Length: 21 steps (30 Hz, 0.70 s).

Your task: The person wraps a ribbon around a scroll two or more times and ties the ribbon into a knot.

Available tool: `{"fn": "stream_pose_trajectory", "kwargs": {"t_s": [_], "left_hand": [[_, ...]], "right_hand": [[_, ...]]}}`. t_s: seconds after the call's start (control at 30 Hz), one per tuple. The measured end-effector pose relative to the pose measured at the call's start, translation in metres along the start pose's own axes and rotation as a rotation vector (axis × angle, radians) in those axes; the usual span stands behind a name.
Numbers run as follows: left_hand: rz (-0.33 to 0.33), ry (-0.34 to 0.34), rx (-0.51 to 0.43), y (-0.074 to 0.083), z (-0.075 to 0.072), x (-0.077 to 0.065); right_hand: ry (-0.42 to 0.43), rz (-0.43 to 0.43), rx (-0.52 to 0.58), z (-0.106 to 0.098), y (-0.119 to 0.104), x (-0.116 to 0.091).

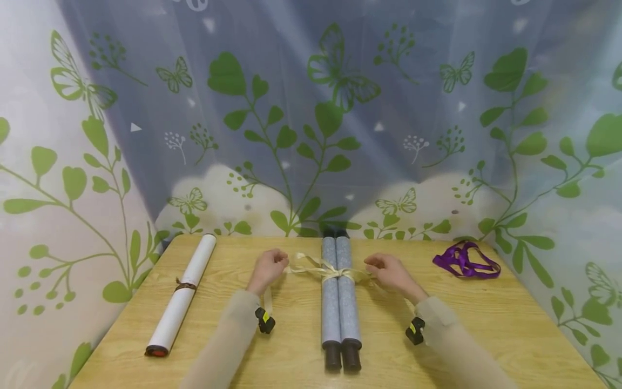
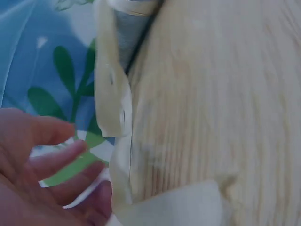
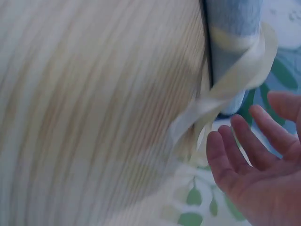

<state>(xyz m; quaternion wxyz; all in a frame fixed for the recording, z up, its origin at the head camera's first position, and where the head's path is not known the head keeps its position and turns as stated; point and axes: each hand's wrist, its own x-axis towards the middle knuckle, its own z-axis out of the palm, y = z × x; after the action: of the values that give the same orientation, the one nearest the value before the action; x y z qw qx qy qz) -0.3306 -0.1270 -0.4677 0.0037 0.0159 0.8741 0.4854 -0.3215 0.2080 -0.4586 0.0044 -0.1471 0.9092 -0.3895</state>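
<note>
Printed curtain cloth with leaves and butterflies rises behind a wooden worktop. Side by side on it lie two grey rolls. Around their middle runs a cream ribbon, crossed or knotted on top, its tails reaching out to both sides. Just left of the grey rolls, the person's left hand has its grip loosely spread beside one tail; just right of them, the right hand is likewise relaxed, fingers parted near the other. Neither visibly pinches the cream ribbon, though light contact cannot be ruled out. Handling the tails looks like the step in hand; done well, it probably calls for even tension outward, the crossing kept centred and the grey rolls flush. No container shows. Farther left of the grey rolls lies a white roll bound with a brown cord; well to their right, a purple ribbon sits loosely tangled.
</note>
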Motion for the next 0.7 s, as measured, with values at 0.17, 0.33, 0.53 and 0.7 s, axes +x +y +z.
{"fn": "stream_pose_trajectory", "kwargs": {"t_s": [0.17,0.33,0.53,0.7], "left_hand": [[0.013,-0.087,0.222,0.01,0.005,-0.008],[0.059,-0.195,0.204,0.021,0.014,-0.01],[0.049,-0.338,0.118,0.023,0.029,-0.013],[0.074,-0.36,0.115,0.028,0.037,-0.017]], "right_hand": [[-0.132,0.041,0.016,0.014,-0.016,0.0],[-0.148,0.114,0.025,0.022,-0.025,-0.001],[-0.173,0.203,0.196,0.028,-0.028,-0.005],[-0.183,0.222,0.305,0.034,-0.03,-0.004]]}}
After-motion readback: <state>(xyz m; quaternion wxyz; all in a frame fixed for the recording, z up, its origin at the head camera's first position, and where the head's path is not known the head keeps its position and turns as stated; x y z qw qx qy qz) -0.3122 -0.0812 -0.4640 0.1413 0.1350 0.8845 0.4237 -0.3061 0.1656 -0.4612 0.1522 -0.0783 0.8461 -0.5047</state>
